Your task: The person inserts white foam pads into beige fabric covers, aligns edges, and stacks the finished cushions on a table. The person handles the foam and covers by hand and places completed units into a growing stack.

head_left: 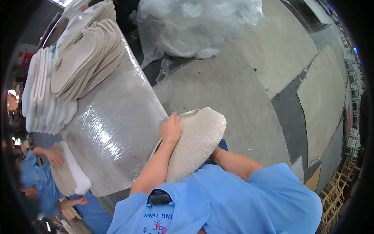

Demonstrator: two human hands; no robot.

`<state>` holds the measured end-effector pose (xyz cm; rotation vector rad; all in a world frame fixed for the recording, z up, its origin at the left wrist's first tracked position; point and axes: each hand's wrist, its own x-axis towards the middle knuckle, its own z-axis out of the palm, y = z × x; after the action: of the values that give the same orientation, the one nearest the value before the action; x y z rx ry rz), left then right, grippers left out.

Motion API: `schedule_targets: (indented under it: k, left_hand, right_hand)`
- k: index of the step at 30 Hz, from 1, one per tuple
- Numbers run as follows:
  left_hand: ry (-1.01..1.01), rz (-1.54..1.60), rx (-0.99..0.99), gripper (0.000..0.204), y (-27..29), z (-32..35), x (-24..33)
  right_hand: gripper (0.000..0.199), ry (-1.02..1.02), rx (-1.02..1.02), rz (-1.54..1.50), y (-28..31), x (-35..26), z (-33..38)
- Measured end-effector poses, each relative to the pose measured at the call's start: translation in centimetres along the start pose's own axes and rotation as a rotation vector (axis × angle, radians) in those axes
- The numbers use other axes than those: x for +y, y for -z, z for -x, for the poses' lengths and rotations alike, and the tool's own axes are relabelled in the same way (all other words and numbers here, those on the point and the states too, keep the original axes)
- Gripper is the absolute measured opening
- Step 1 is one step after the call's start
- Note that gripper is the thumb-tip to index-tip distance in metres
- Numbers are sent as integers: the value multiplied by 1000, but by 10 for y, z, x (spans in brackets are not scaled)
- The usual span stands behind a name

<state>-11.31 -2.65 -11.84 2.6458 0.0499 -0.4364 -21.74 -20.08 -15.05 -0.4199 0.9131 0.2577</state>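
Note:
A beige fabric cushion cover (198,134), rounded at its far end, is held up against my body at the table's right edge. Its rim is folded open along the upper left side. My left hand (170,129) is closed on that rim, with the fingers partly hidden. My right forearm (235,162) runs behind the cover's lower right side, so the cover hides the right hand and its fingers.
A plastic-wrapped table (117,128) stands to my left, bearing stacked beige covers (87,58) and white pads (46,99). A co-worker handles a beige cover (64,171) with a white pad (76,169). Ahead lies a clear plastic bag (198,27); flat sheets (325,101) cover the floor.

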Motion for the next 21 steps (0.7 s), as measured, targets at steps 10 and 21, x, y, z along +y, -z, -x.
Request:
schedule_targets:
  k: [10, 21]
  left_hand:
    - [17, 52, -89, 42, 17, -4, 17]
    - [46, 134, -111, 45, 27, 33, -30]
  right_hand:
    - [45, 37, -24, -14, -19, 12, -43]
    - [47, 18, -18, 95, -13, 7, -40]
